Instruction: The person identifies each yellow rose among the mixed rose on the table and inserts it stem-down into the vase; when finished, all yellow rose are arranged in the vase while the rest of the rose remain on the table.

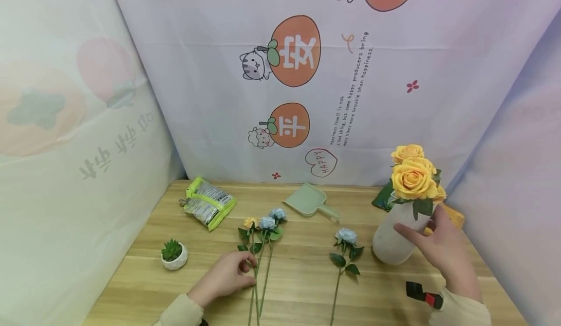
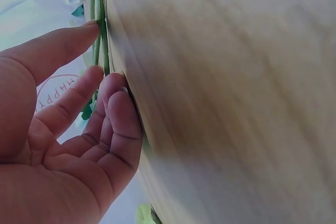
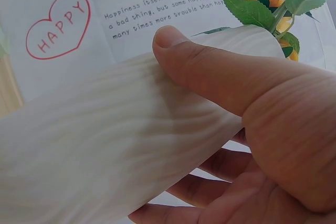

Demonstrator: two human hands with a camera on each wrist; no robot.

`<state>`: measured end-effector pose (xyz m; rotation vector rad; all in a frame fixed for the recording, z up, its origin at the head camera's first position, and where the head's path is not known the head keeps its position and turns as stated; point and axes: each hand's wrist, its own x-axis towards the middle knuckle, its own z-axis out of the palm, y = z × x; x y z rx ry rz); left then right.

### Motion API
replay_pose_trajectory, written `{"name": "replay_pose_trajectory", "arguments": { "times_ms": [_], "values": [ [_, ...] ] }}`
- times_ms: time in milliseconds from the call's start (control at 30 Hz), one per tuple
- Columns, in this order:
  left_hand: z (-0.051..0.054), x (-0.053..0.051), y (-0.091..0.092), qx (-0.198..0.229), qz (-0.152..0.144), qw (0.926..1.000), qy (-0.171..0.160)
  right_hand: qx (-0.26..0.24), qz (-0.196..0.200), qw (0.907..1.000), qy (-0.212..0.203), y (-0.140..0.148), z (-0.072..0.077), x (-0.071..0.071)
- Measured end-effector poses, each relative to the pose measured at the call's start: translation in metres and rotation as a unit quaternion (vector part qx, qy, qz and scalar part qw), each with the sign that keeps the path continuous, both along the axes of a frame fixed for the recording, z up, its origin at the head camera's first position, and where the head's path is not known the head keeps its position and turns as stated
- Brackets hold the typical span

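My right hand [image 1: 447,250] grips a white vase [image 1: 392,238] with yellow roses [image 1: 413,177] in it. In the right wrist view, the thumb lies across the vase's wavy surface [image 3: 105,145] and the fingers are on its other side. My left hand [image 1: 230,272] is at the stems of a small group of artificial roses lying on the table: a yellow rose [image 1: 251,222] and two blue roses [image 1: 268,223]. In the left wrist view, its thumb and index finger are apart beside the green stems [image 2: 103,40]. Another blue rose [image 1: 346,236] lies between the hands.
A green dustpan [image 1: 307,199] and a yellow-green packet [image 1: 209,203] lie toward the back of the wooden table [image 1: 302,277]. A potted succulent [image 1: 174,255] stands at the left. Behind the vase are a green item [image 1: 383,197] and a yellow item [image 1: 453,215]. Printed cloth encloses the table.
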<state>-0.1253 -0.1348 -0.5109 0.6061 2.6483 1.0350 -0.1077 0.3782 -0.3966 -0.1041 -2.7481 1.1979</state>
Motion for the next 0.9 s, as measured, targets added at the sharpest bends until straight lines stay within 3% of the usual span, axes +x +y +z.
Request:
{"name": "replay_pose_trajectory", "arguments": {
  "times_ms": [367, 900],
  "values": [
    [0.007, -0.001, 0.003, -0.016, -0.012, 0.9996, 0.019, -0.005, 0.000, 1.0000, 0.007, -0.001, 0.000, -0.001],
    [0.012, -0.001, 0.002, -0.031, 0.000, 0.9993, 0.023, 0.001, -0.003, 1.0000, -0.005, -0.001, 0.000, 0.000]
  ]
}}
